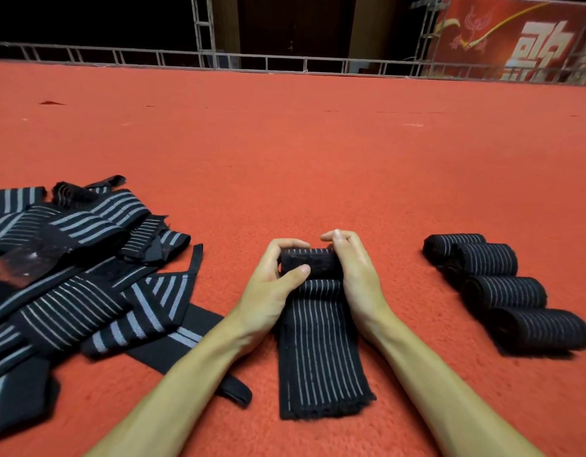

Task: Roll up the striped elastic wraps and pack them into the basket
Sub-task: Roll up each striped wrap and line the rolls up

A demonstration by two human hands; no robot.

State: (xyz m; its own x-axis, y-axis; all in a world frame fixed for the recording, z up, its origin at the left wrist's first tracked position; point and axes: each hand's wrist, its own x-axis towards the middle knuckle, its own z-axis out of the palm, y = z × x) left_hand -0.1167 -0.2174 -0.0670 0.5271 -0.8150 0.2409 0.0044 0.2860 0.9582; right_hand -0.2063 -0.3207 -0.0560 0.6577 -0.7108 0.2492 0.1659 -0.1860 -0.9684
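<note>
My left hand [271, 278] and right hand [354, 272] curl around the half-rolled wrap [318, 311] at centre frame. Uneven pressure could cone the roll sideways. Finished rolls [506, 291] sit right, loose pile [70, 258] left; no basket visible.

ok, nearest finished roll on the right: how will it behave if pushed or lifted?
The nearest roll lies on its side, so a sideways push would probably roll it, though the red carpet likely damps that. It is soft fabric: probably light and squashy under a pinch. No fastening shows, so it may unwind when lifted.
</note>
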